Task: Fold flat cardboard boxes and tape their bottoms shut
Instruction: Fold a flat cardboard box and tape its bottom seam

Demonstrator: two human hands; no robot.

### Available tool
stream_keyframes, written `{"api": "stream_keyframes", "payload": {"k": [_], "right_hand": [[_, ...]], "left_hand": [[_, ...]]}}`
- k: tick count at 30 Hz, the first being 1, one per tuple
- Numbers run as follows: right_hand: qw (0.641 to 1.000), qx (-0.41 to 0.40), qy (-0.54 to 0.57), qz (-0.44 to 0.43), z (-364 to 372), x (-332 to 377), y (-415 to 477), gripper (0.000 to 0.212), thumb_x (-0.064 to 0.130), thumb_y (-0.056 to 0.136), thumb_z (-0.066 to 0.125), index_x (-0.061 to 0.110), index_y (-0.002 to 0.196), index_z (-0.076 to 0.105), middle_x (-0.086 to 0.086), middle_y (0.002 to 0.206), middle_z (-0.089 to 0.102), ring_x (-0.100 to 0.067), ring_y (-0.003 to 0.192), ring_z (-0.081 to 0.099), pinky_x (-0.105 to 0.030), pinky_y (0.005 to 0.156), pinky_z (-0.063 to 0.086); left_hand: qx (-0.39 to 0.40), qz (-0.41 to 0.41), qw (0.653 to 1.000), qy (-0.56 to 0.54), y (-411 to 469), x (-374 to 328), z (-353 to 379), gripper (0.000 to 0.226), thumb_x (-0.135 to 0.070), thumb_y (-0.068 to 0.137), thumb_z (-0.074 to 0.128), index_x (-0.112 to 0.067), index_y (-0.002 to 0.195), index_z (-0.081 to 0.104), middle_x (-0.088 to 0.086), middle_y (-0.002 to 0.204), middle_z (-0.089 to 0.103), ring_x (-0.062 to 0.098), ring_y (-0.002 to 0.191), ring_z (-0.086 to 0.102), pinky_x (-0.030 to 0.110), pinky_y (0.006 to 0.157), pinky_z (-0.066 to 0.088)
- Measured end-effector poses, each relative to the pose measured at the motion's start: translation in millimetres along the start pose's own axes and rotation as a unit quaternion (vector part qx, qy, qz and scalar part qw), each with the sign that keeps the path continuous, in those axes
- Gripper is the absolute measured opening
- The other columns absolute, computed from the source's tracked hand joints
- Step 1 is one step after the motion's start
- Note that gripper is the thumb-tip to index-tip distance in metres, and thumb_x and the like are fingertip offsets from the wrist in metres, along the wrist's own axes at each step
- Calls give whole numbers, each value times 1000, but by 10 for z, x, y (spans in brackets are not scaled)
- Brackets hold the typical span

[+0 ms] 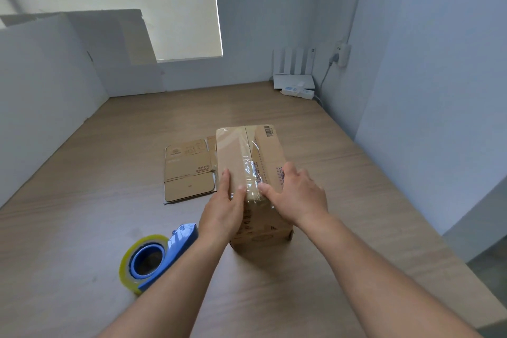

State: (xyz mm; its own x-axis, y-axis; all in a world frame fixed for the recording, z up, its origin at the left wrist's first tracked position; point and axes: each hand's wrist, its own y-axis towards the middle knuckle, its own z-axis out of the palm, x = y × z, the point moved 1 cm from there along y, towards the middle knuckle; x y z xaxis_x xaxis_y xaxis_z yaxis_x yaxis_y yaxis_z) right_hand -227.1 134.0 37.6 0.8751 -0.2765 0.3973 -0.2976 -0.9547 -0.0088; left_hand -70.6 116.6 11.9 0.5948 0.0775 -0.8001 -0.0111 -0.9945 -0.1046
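Surface: a wood-grain tabletop (343, 173) fills the lower view and runs back to the walls.
Room: pale bluish walls meet in the far right corner; a lowered roller blind (153, 3) glows at the upper left.
Left edge: white partition boards (46, 85) stand upright along the table's left side and far-left back.
Far corner: a white router (293, 80) with upright antennas sits against the back wall, a power strip (298, 92) lies just in front of it, and a plug (341, 54) sits in a wall socket above, its cable running down.
Folded cardboard box (233, 151): stands mid-table with its closed flaps facing up, a barcode at the far right corner.
Clear tape strip (248, 158): runs along the centre seam and wraps over the near edge, wrinkled there.
Left hand (223, 208): fingers straight, lying flat along the box's left top edge, thumb resting on the tape's near end; it grips nothing.
Right hand (297, 195): fingers spread and loosely extended over the box's right top, thumb touching the tape beside the left thumb; it grips nothing.
Flat cardboard box (186, 173): lies unfolded on the table, touching or just beside the folded box's left side.
Tape dispenser (153, 258): blue, carrying a yellowish roll, lies on the table near the left forearm.
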Motion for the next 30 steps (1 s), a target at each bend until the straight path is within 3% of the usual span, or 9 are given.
{"api": "stream_keyframes", "payload": {"k": [5, 7, 9, 11, 15, 19, 24, 27, 30], "right_hand": [[986, -25, 156, -53, -59, -272, 30, 28, 33, 98, 42, 24, 121, 54, -2, 124, 59, -23, 111, 54, -33, 87, 43], [987, 12, 134, -89, -152, -362, 78, 32, 48, 95, 43, 28, 118, 54, 5, 122, 61, -20, 109, 57, -33, 83, 45], [992, 47, 27, -116, -225, -356, 112, 68, 82, 73, 41, 32, 119, 48, 10, 114, 61, -18, 101, 60, -34, 75, 45], [985, 41, -81, -144, -222, -316, 142, 92, 97, 51, 36, 31, 116, 42, 9, 109, 60, -18, 95, 59, -33, 68, 40], [970, 22, -132, -205, -169, -308, 184, 73, 82, 67, 51, 25, 112, 39, 4, 110, 59, -19, 94, 56, -32, 65, 35], [961, 86, -98, -244, -220, -495, 197, 67, 59, 85, 54, 23, 139, 37, 2, 137, 51, -21, 117, 52, -33, 87, 43], [959, 188, -1, -210, -306, -622, 199, 61, 43, 95, 51, 39, 148, 23, 8, 151, 36, -15, 131, 42, -19, 100, 28], [953, 232, 65, -185, -386, -627, 226, 52, 32, 97, 51, 40, 144, 31, 9, 150, 37, -13, 136, 36, -26, 113, 27], [951, 225, 49, -205, -444, -590, 240, 43, 26, 98, 51, 38, 139, 43, 10, 146, 43, -11, 133, 41, -22, 107, 32]], "left_hand": [[22, 9, 994, -104, 42, 28, -75, 51, -29, 102, 33, -40, 149, 19, -10, 151, 34, 5, 119, 36, 22, 93, 28], [57, 49, 993, -87, 73, 73, -175, 53, -34, 102, 35, -38, 151, 14, -11, 154, 28, 6, 132, 31, 21, 99, 25], [92, 79, 992, 23, 94, 93, -282, 67, -58, 94, 39, -39, 151, 10, -9, 154, 30, 13, 140, 29, 24, 102, 28], [90, 92, 964, 231, 83, 77, -365, 91, -85, 71, 33, -45, 149, 7, -5, 143, 48, 23, 127, 48, 30, 87, 41], [47, 150, 901, 405, 74, 44, -404, 101, -89, 59, 14, -43, 149, 3, -1, 123, 63, 24, 100, 62, 32, 69, 46], [104, 164, 909, 367, 116, 210, -515, 76, -75, 80, 25, -51, 146, -5, -2, 141, 51, 24, 113, 56, 33, 87, 47], [168, 153, 948, 223, 113, 356, -592, 62, -51, 95, 40, -59, 139, -2, -8, 148, 39, 12, 121, 51, 29, 102, 39], [138, 156, 963, 172, 87, 387, -557, 61, -44, 96, 44, -48, 147, 11, -14, 136, 43, 8, 122, 45, 23, 99, 35], [51, 145, 982, 111, 19, 456, -525, 57, -36, 96, 50, -39, 148, 26, -26, 114, 51, 2, 107, 50, 22, 90, 38]]}}
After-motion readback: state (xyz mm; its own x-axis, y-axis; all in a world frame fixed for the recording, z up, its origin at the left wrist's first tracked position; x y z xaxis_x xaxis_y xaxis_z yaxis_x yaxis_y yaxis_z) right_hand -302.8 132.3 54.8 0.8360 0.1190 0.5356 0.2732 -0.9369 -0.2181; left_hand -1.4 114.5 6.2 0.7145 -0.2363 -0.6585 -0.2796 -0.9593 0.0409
